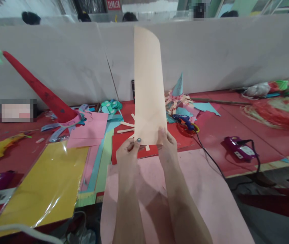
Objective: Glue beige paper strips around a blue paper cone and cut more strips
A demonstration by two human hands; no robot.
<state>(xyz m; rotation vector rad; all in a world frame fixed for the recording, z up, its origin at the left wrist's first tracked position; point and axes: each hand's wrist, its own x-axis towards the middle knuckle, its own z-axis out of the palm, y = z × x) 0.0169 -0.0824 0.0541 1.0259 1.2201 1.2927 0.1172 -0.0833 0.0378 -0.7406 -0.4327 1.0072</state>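
Both of my hands hold a long cream sheet of paper (148,84) upright in front of me, its far end curling to the right. My left hand (129,149) pinches the lower left corner, thumb on the near face. On the lower right corner, my right hand (168,142) grips with its thumb in front. Behind and below the sheet lies red card (120,147), with several cream paper strips (126,130) beside it. A large pink sheet (197,176) spreads under my forearms.
A red paper cone (40,88) leans at left near pink sheets (96,125) and a packet of yellow paper (50,179). A yellow glue gun (6,145) lies far left. At right are a blue glue gun (185,121), its cord, a purple power strip (239,149) and a blue cone (178,86).
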